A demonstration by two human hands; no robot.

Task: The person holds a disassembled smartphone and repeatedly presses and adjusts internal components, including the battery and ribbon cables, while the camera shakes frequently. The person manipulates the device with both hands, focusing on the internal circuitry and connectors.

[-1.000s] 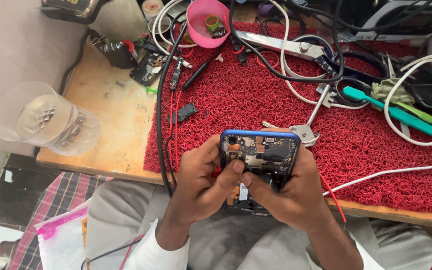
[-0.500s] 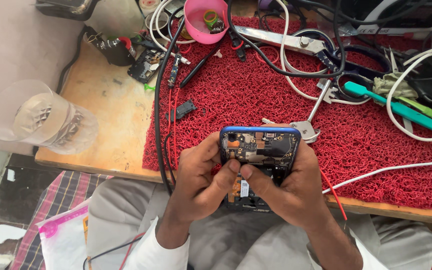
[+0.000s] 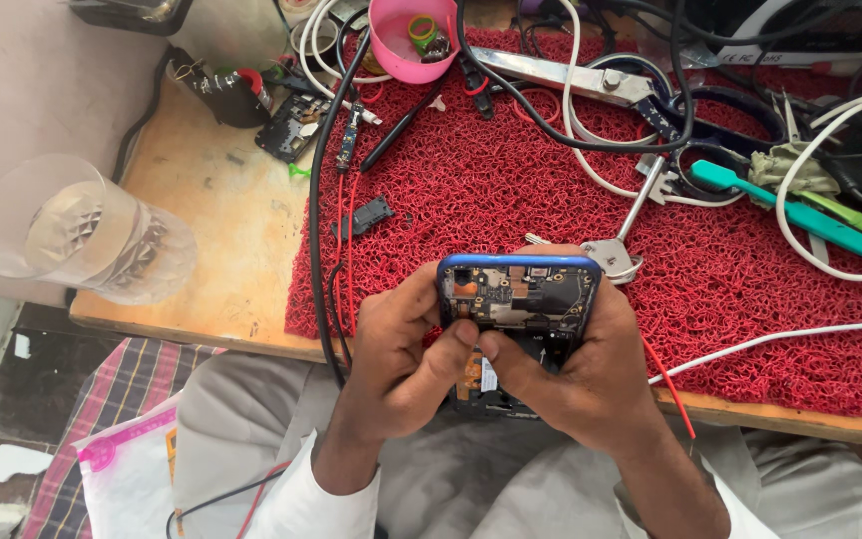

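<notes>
I hold an opened smartphone with a blue frame and its back cover off, circuit boards exposed, over the near edge of the red mat. My left hand grips its left side, thumb pressing on the inner parts near the middle. My right hand wraps the right side, its thumb meeting the left thumb over a small white and orange part inside the phone.
A clear glass tumbler stands at the wooden table's left edge. A pink cup, scissors, black and white cables, a teal toothbrush, metal tweezers and small black phone parts lie around the mat.
The phone and both hands sit almost as before; my thumbs have shifted slightly closer together over the phone's middle. The view drifted a little.
</notes>
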